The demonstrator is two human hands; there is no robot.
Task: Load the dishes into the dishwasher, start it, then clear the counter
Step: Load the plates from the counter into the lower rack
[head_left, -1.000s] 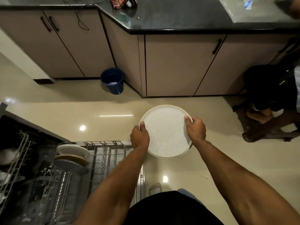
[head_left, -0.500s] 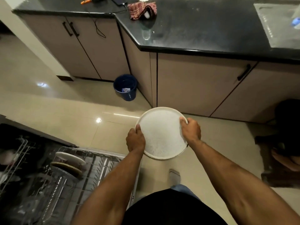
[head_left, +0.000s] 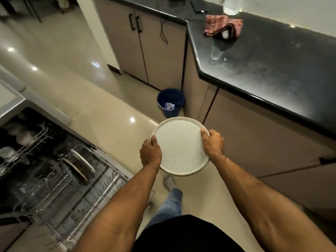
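Floor (head_left: 76,82): pale glossy tiles, ceiling lights mirrored in them
Counter (head_left: 272,70): black top over beige cabinets, running along the right and turning a corner at the upper middle
Dishwasher (head_left: 36,160): seen at the lower left with its door down and the lower rack (head_left: 101,186) drawn out; two plates (head_left: 80,164) are stood on edge in the rack
Plate (head_left: 180,146): round, white, speckled, held roughly level above the floor, between the rack and the counter cabinets
Bucket (head_left: 171,102): dark blue, stood on the floor against the cabinet corner, just beyond the plate
Cloth (head_left: 221,27): red checked, crumpled on the counter near a clear bottle (head_left: 231,5)
Left hand (head_left: 151,153): curled round the plate's left rim, thumb on top
Right hand (head_left: 212,142): curled round the right rim, thumb laid over the edge
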